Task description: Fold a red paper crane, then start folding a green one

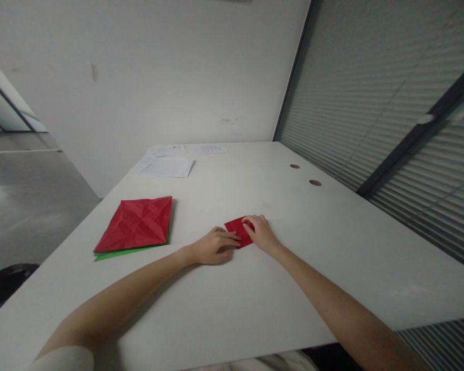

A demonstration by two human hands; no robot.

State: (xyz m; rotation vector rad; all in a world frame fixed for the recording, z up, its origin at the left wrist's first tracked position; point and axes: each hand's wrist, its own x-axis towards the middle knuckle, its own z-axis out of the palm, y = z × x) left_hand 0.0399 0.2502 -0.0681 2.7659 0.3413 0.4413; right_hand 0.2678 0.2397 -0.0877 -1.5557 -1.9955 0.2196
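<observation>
A small red folded paper (239, 225) lies on the white table in front of me. My left hand (216, 245) rests over its left side, fingers stretched across the paper and pressing on it, the thumb apart below. At the paper's right side, my right hand (261, 232) has its thumb and curled fingers closed on the upper right edge. That edge and part of the paper's left side are hidden under my fingers. To the left sits a creased red paper sheet (141, 221) on top of green paper (129, 252).
Printed white sheets (166, 166) lie at the far left of the table (232, 309), near the wall. Two round holes (315, 183) are cut near its right edge, beside a window with blinds (355, 129). A black plastic bag (7, 281) is on the left, beyond the table edge.
</observation>
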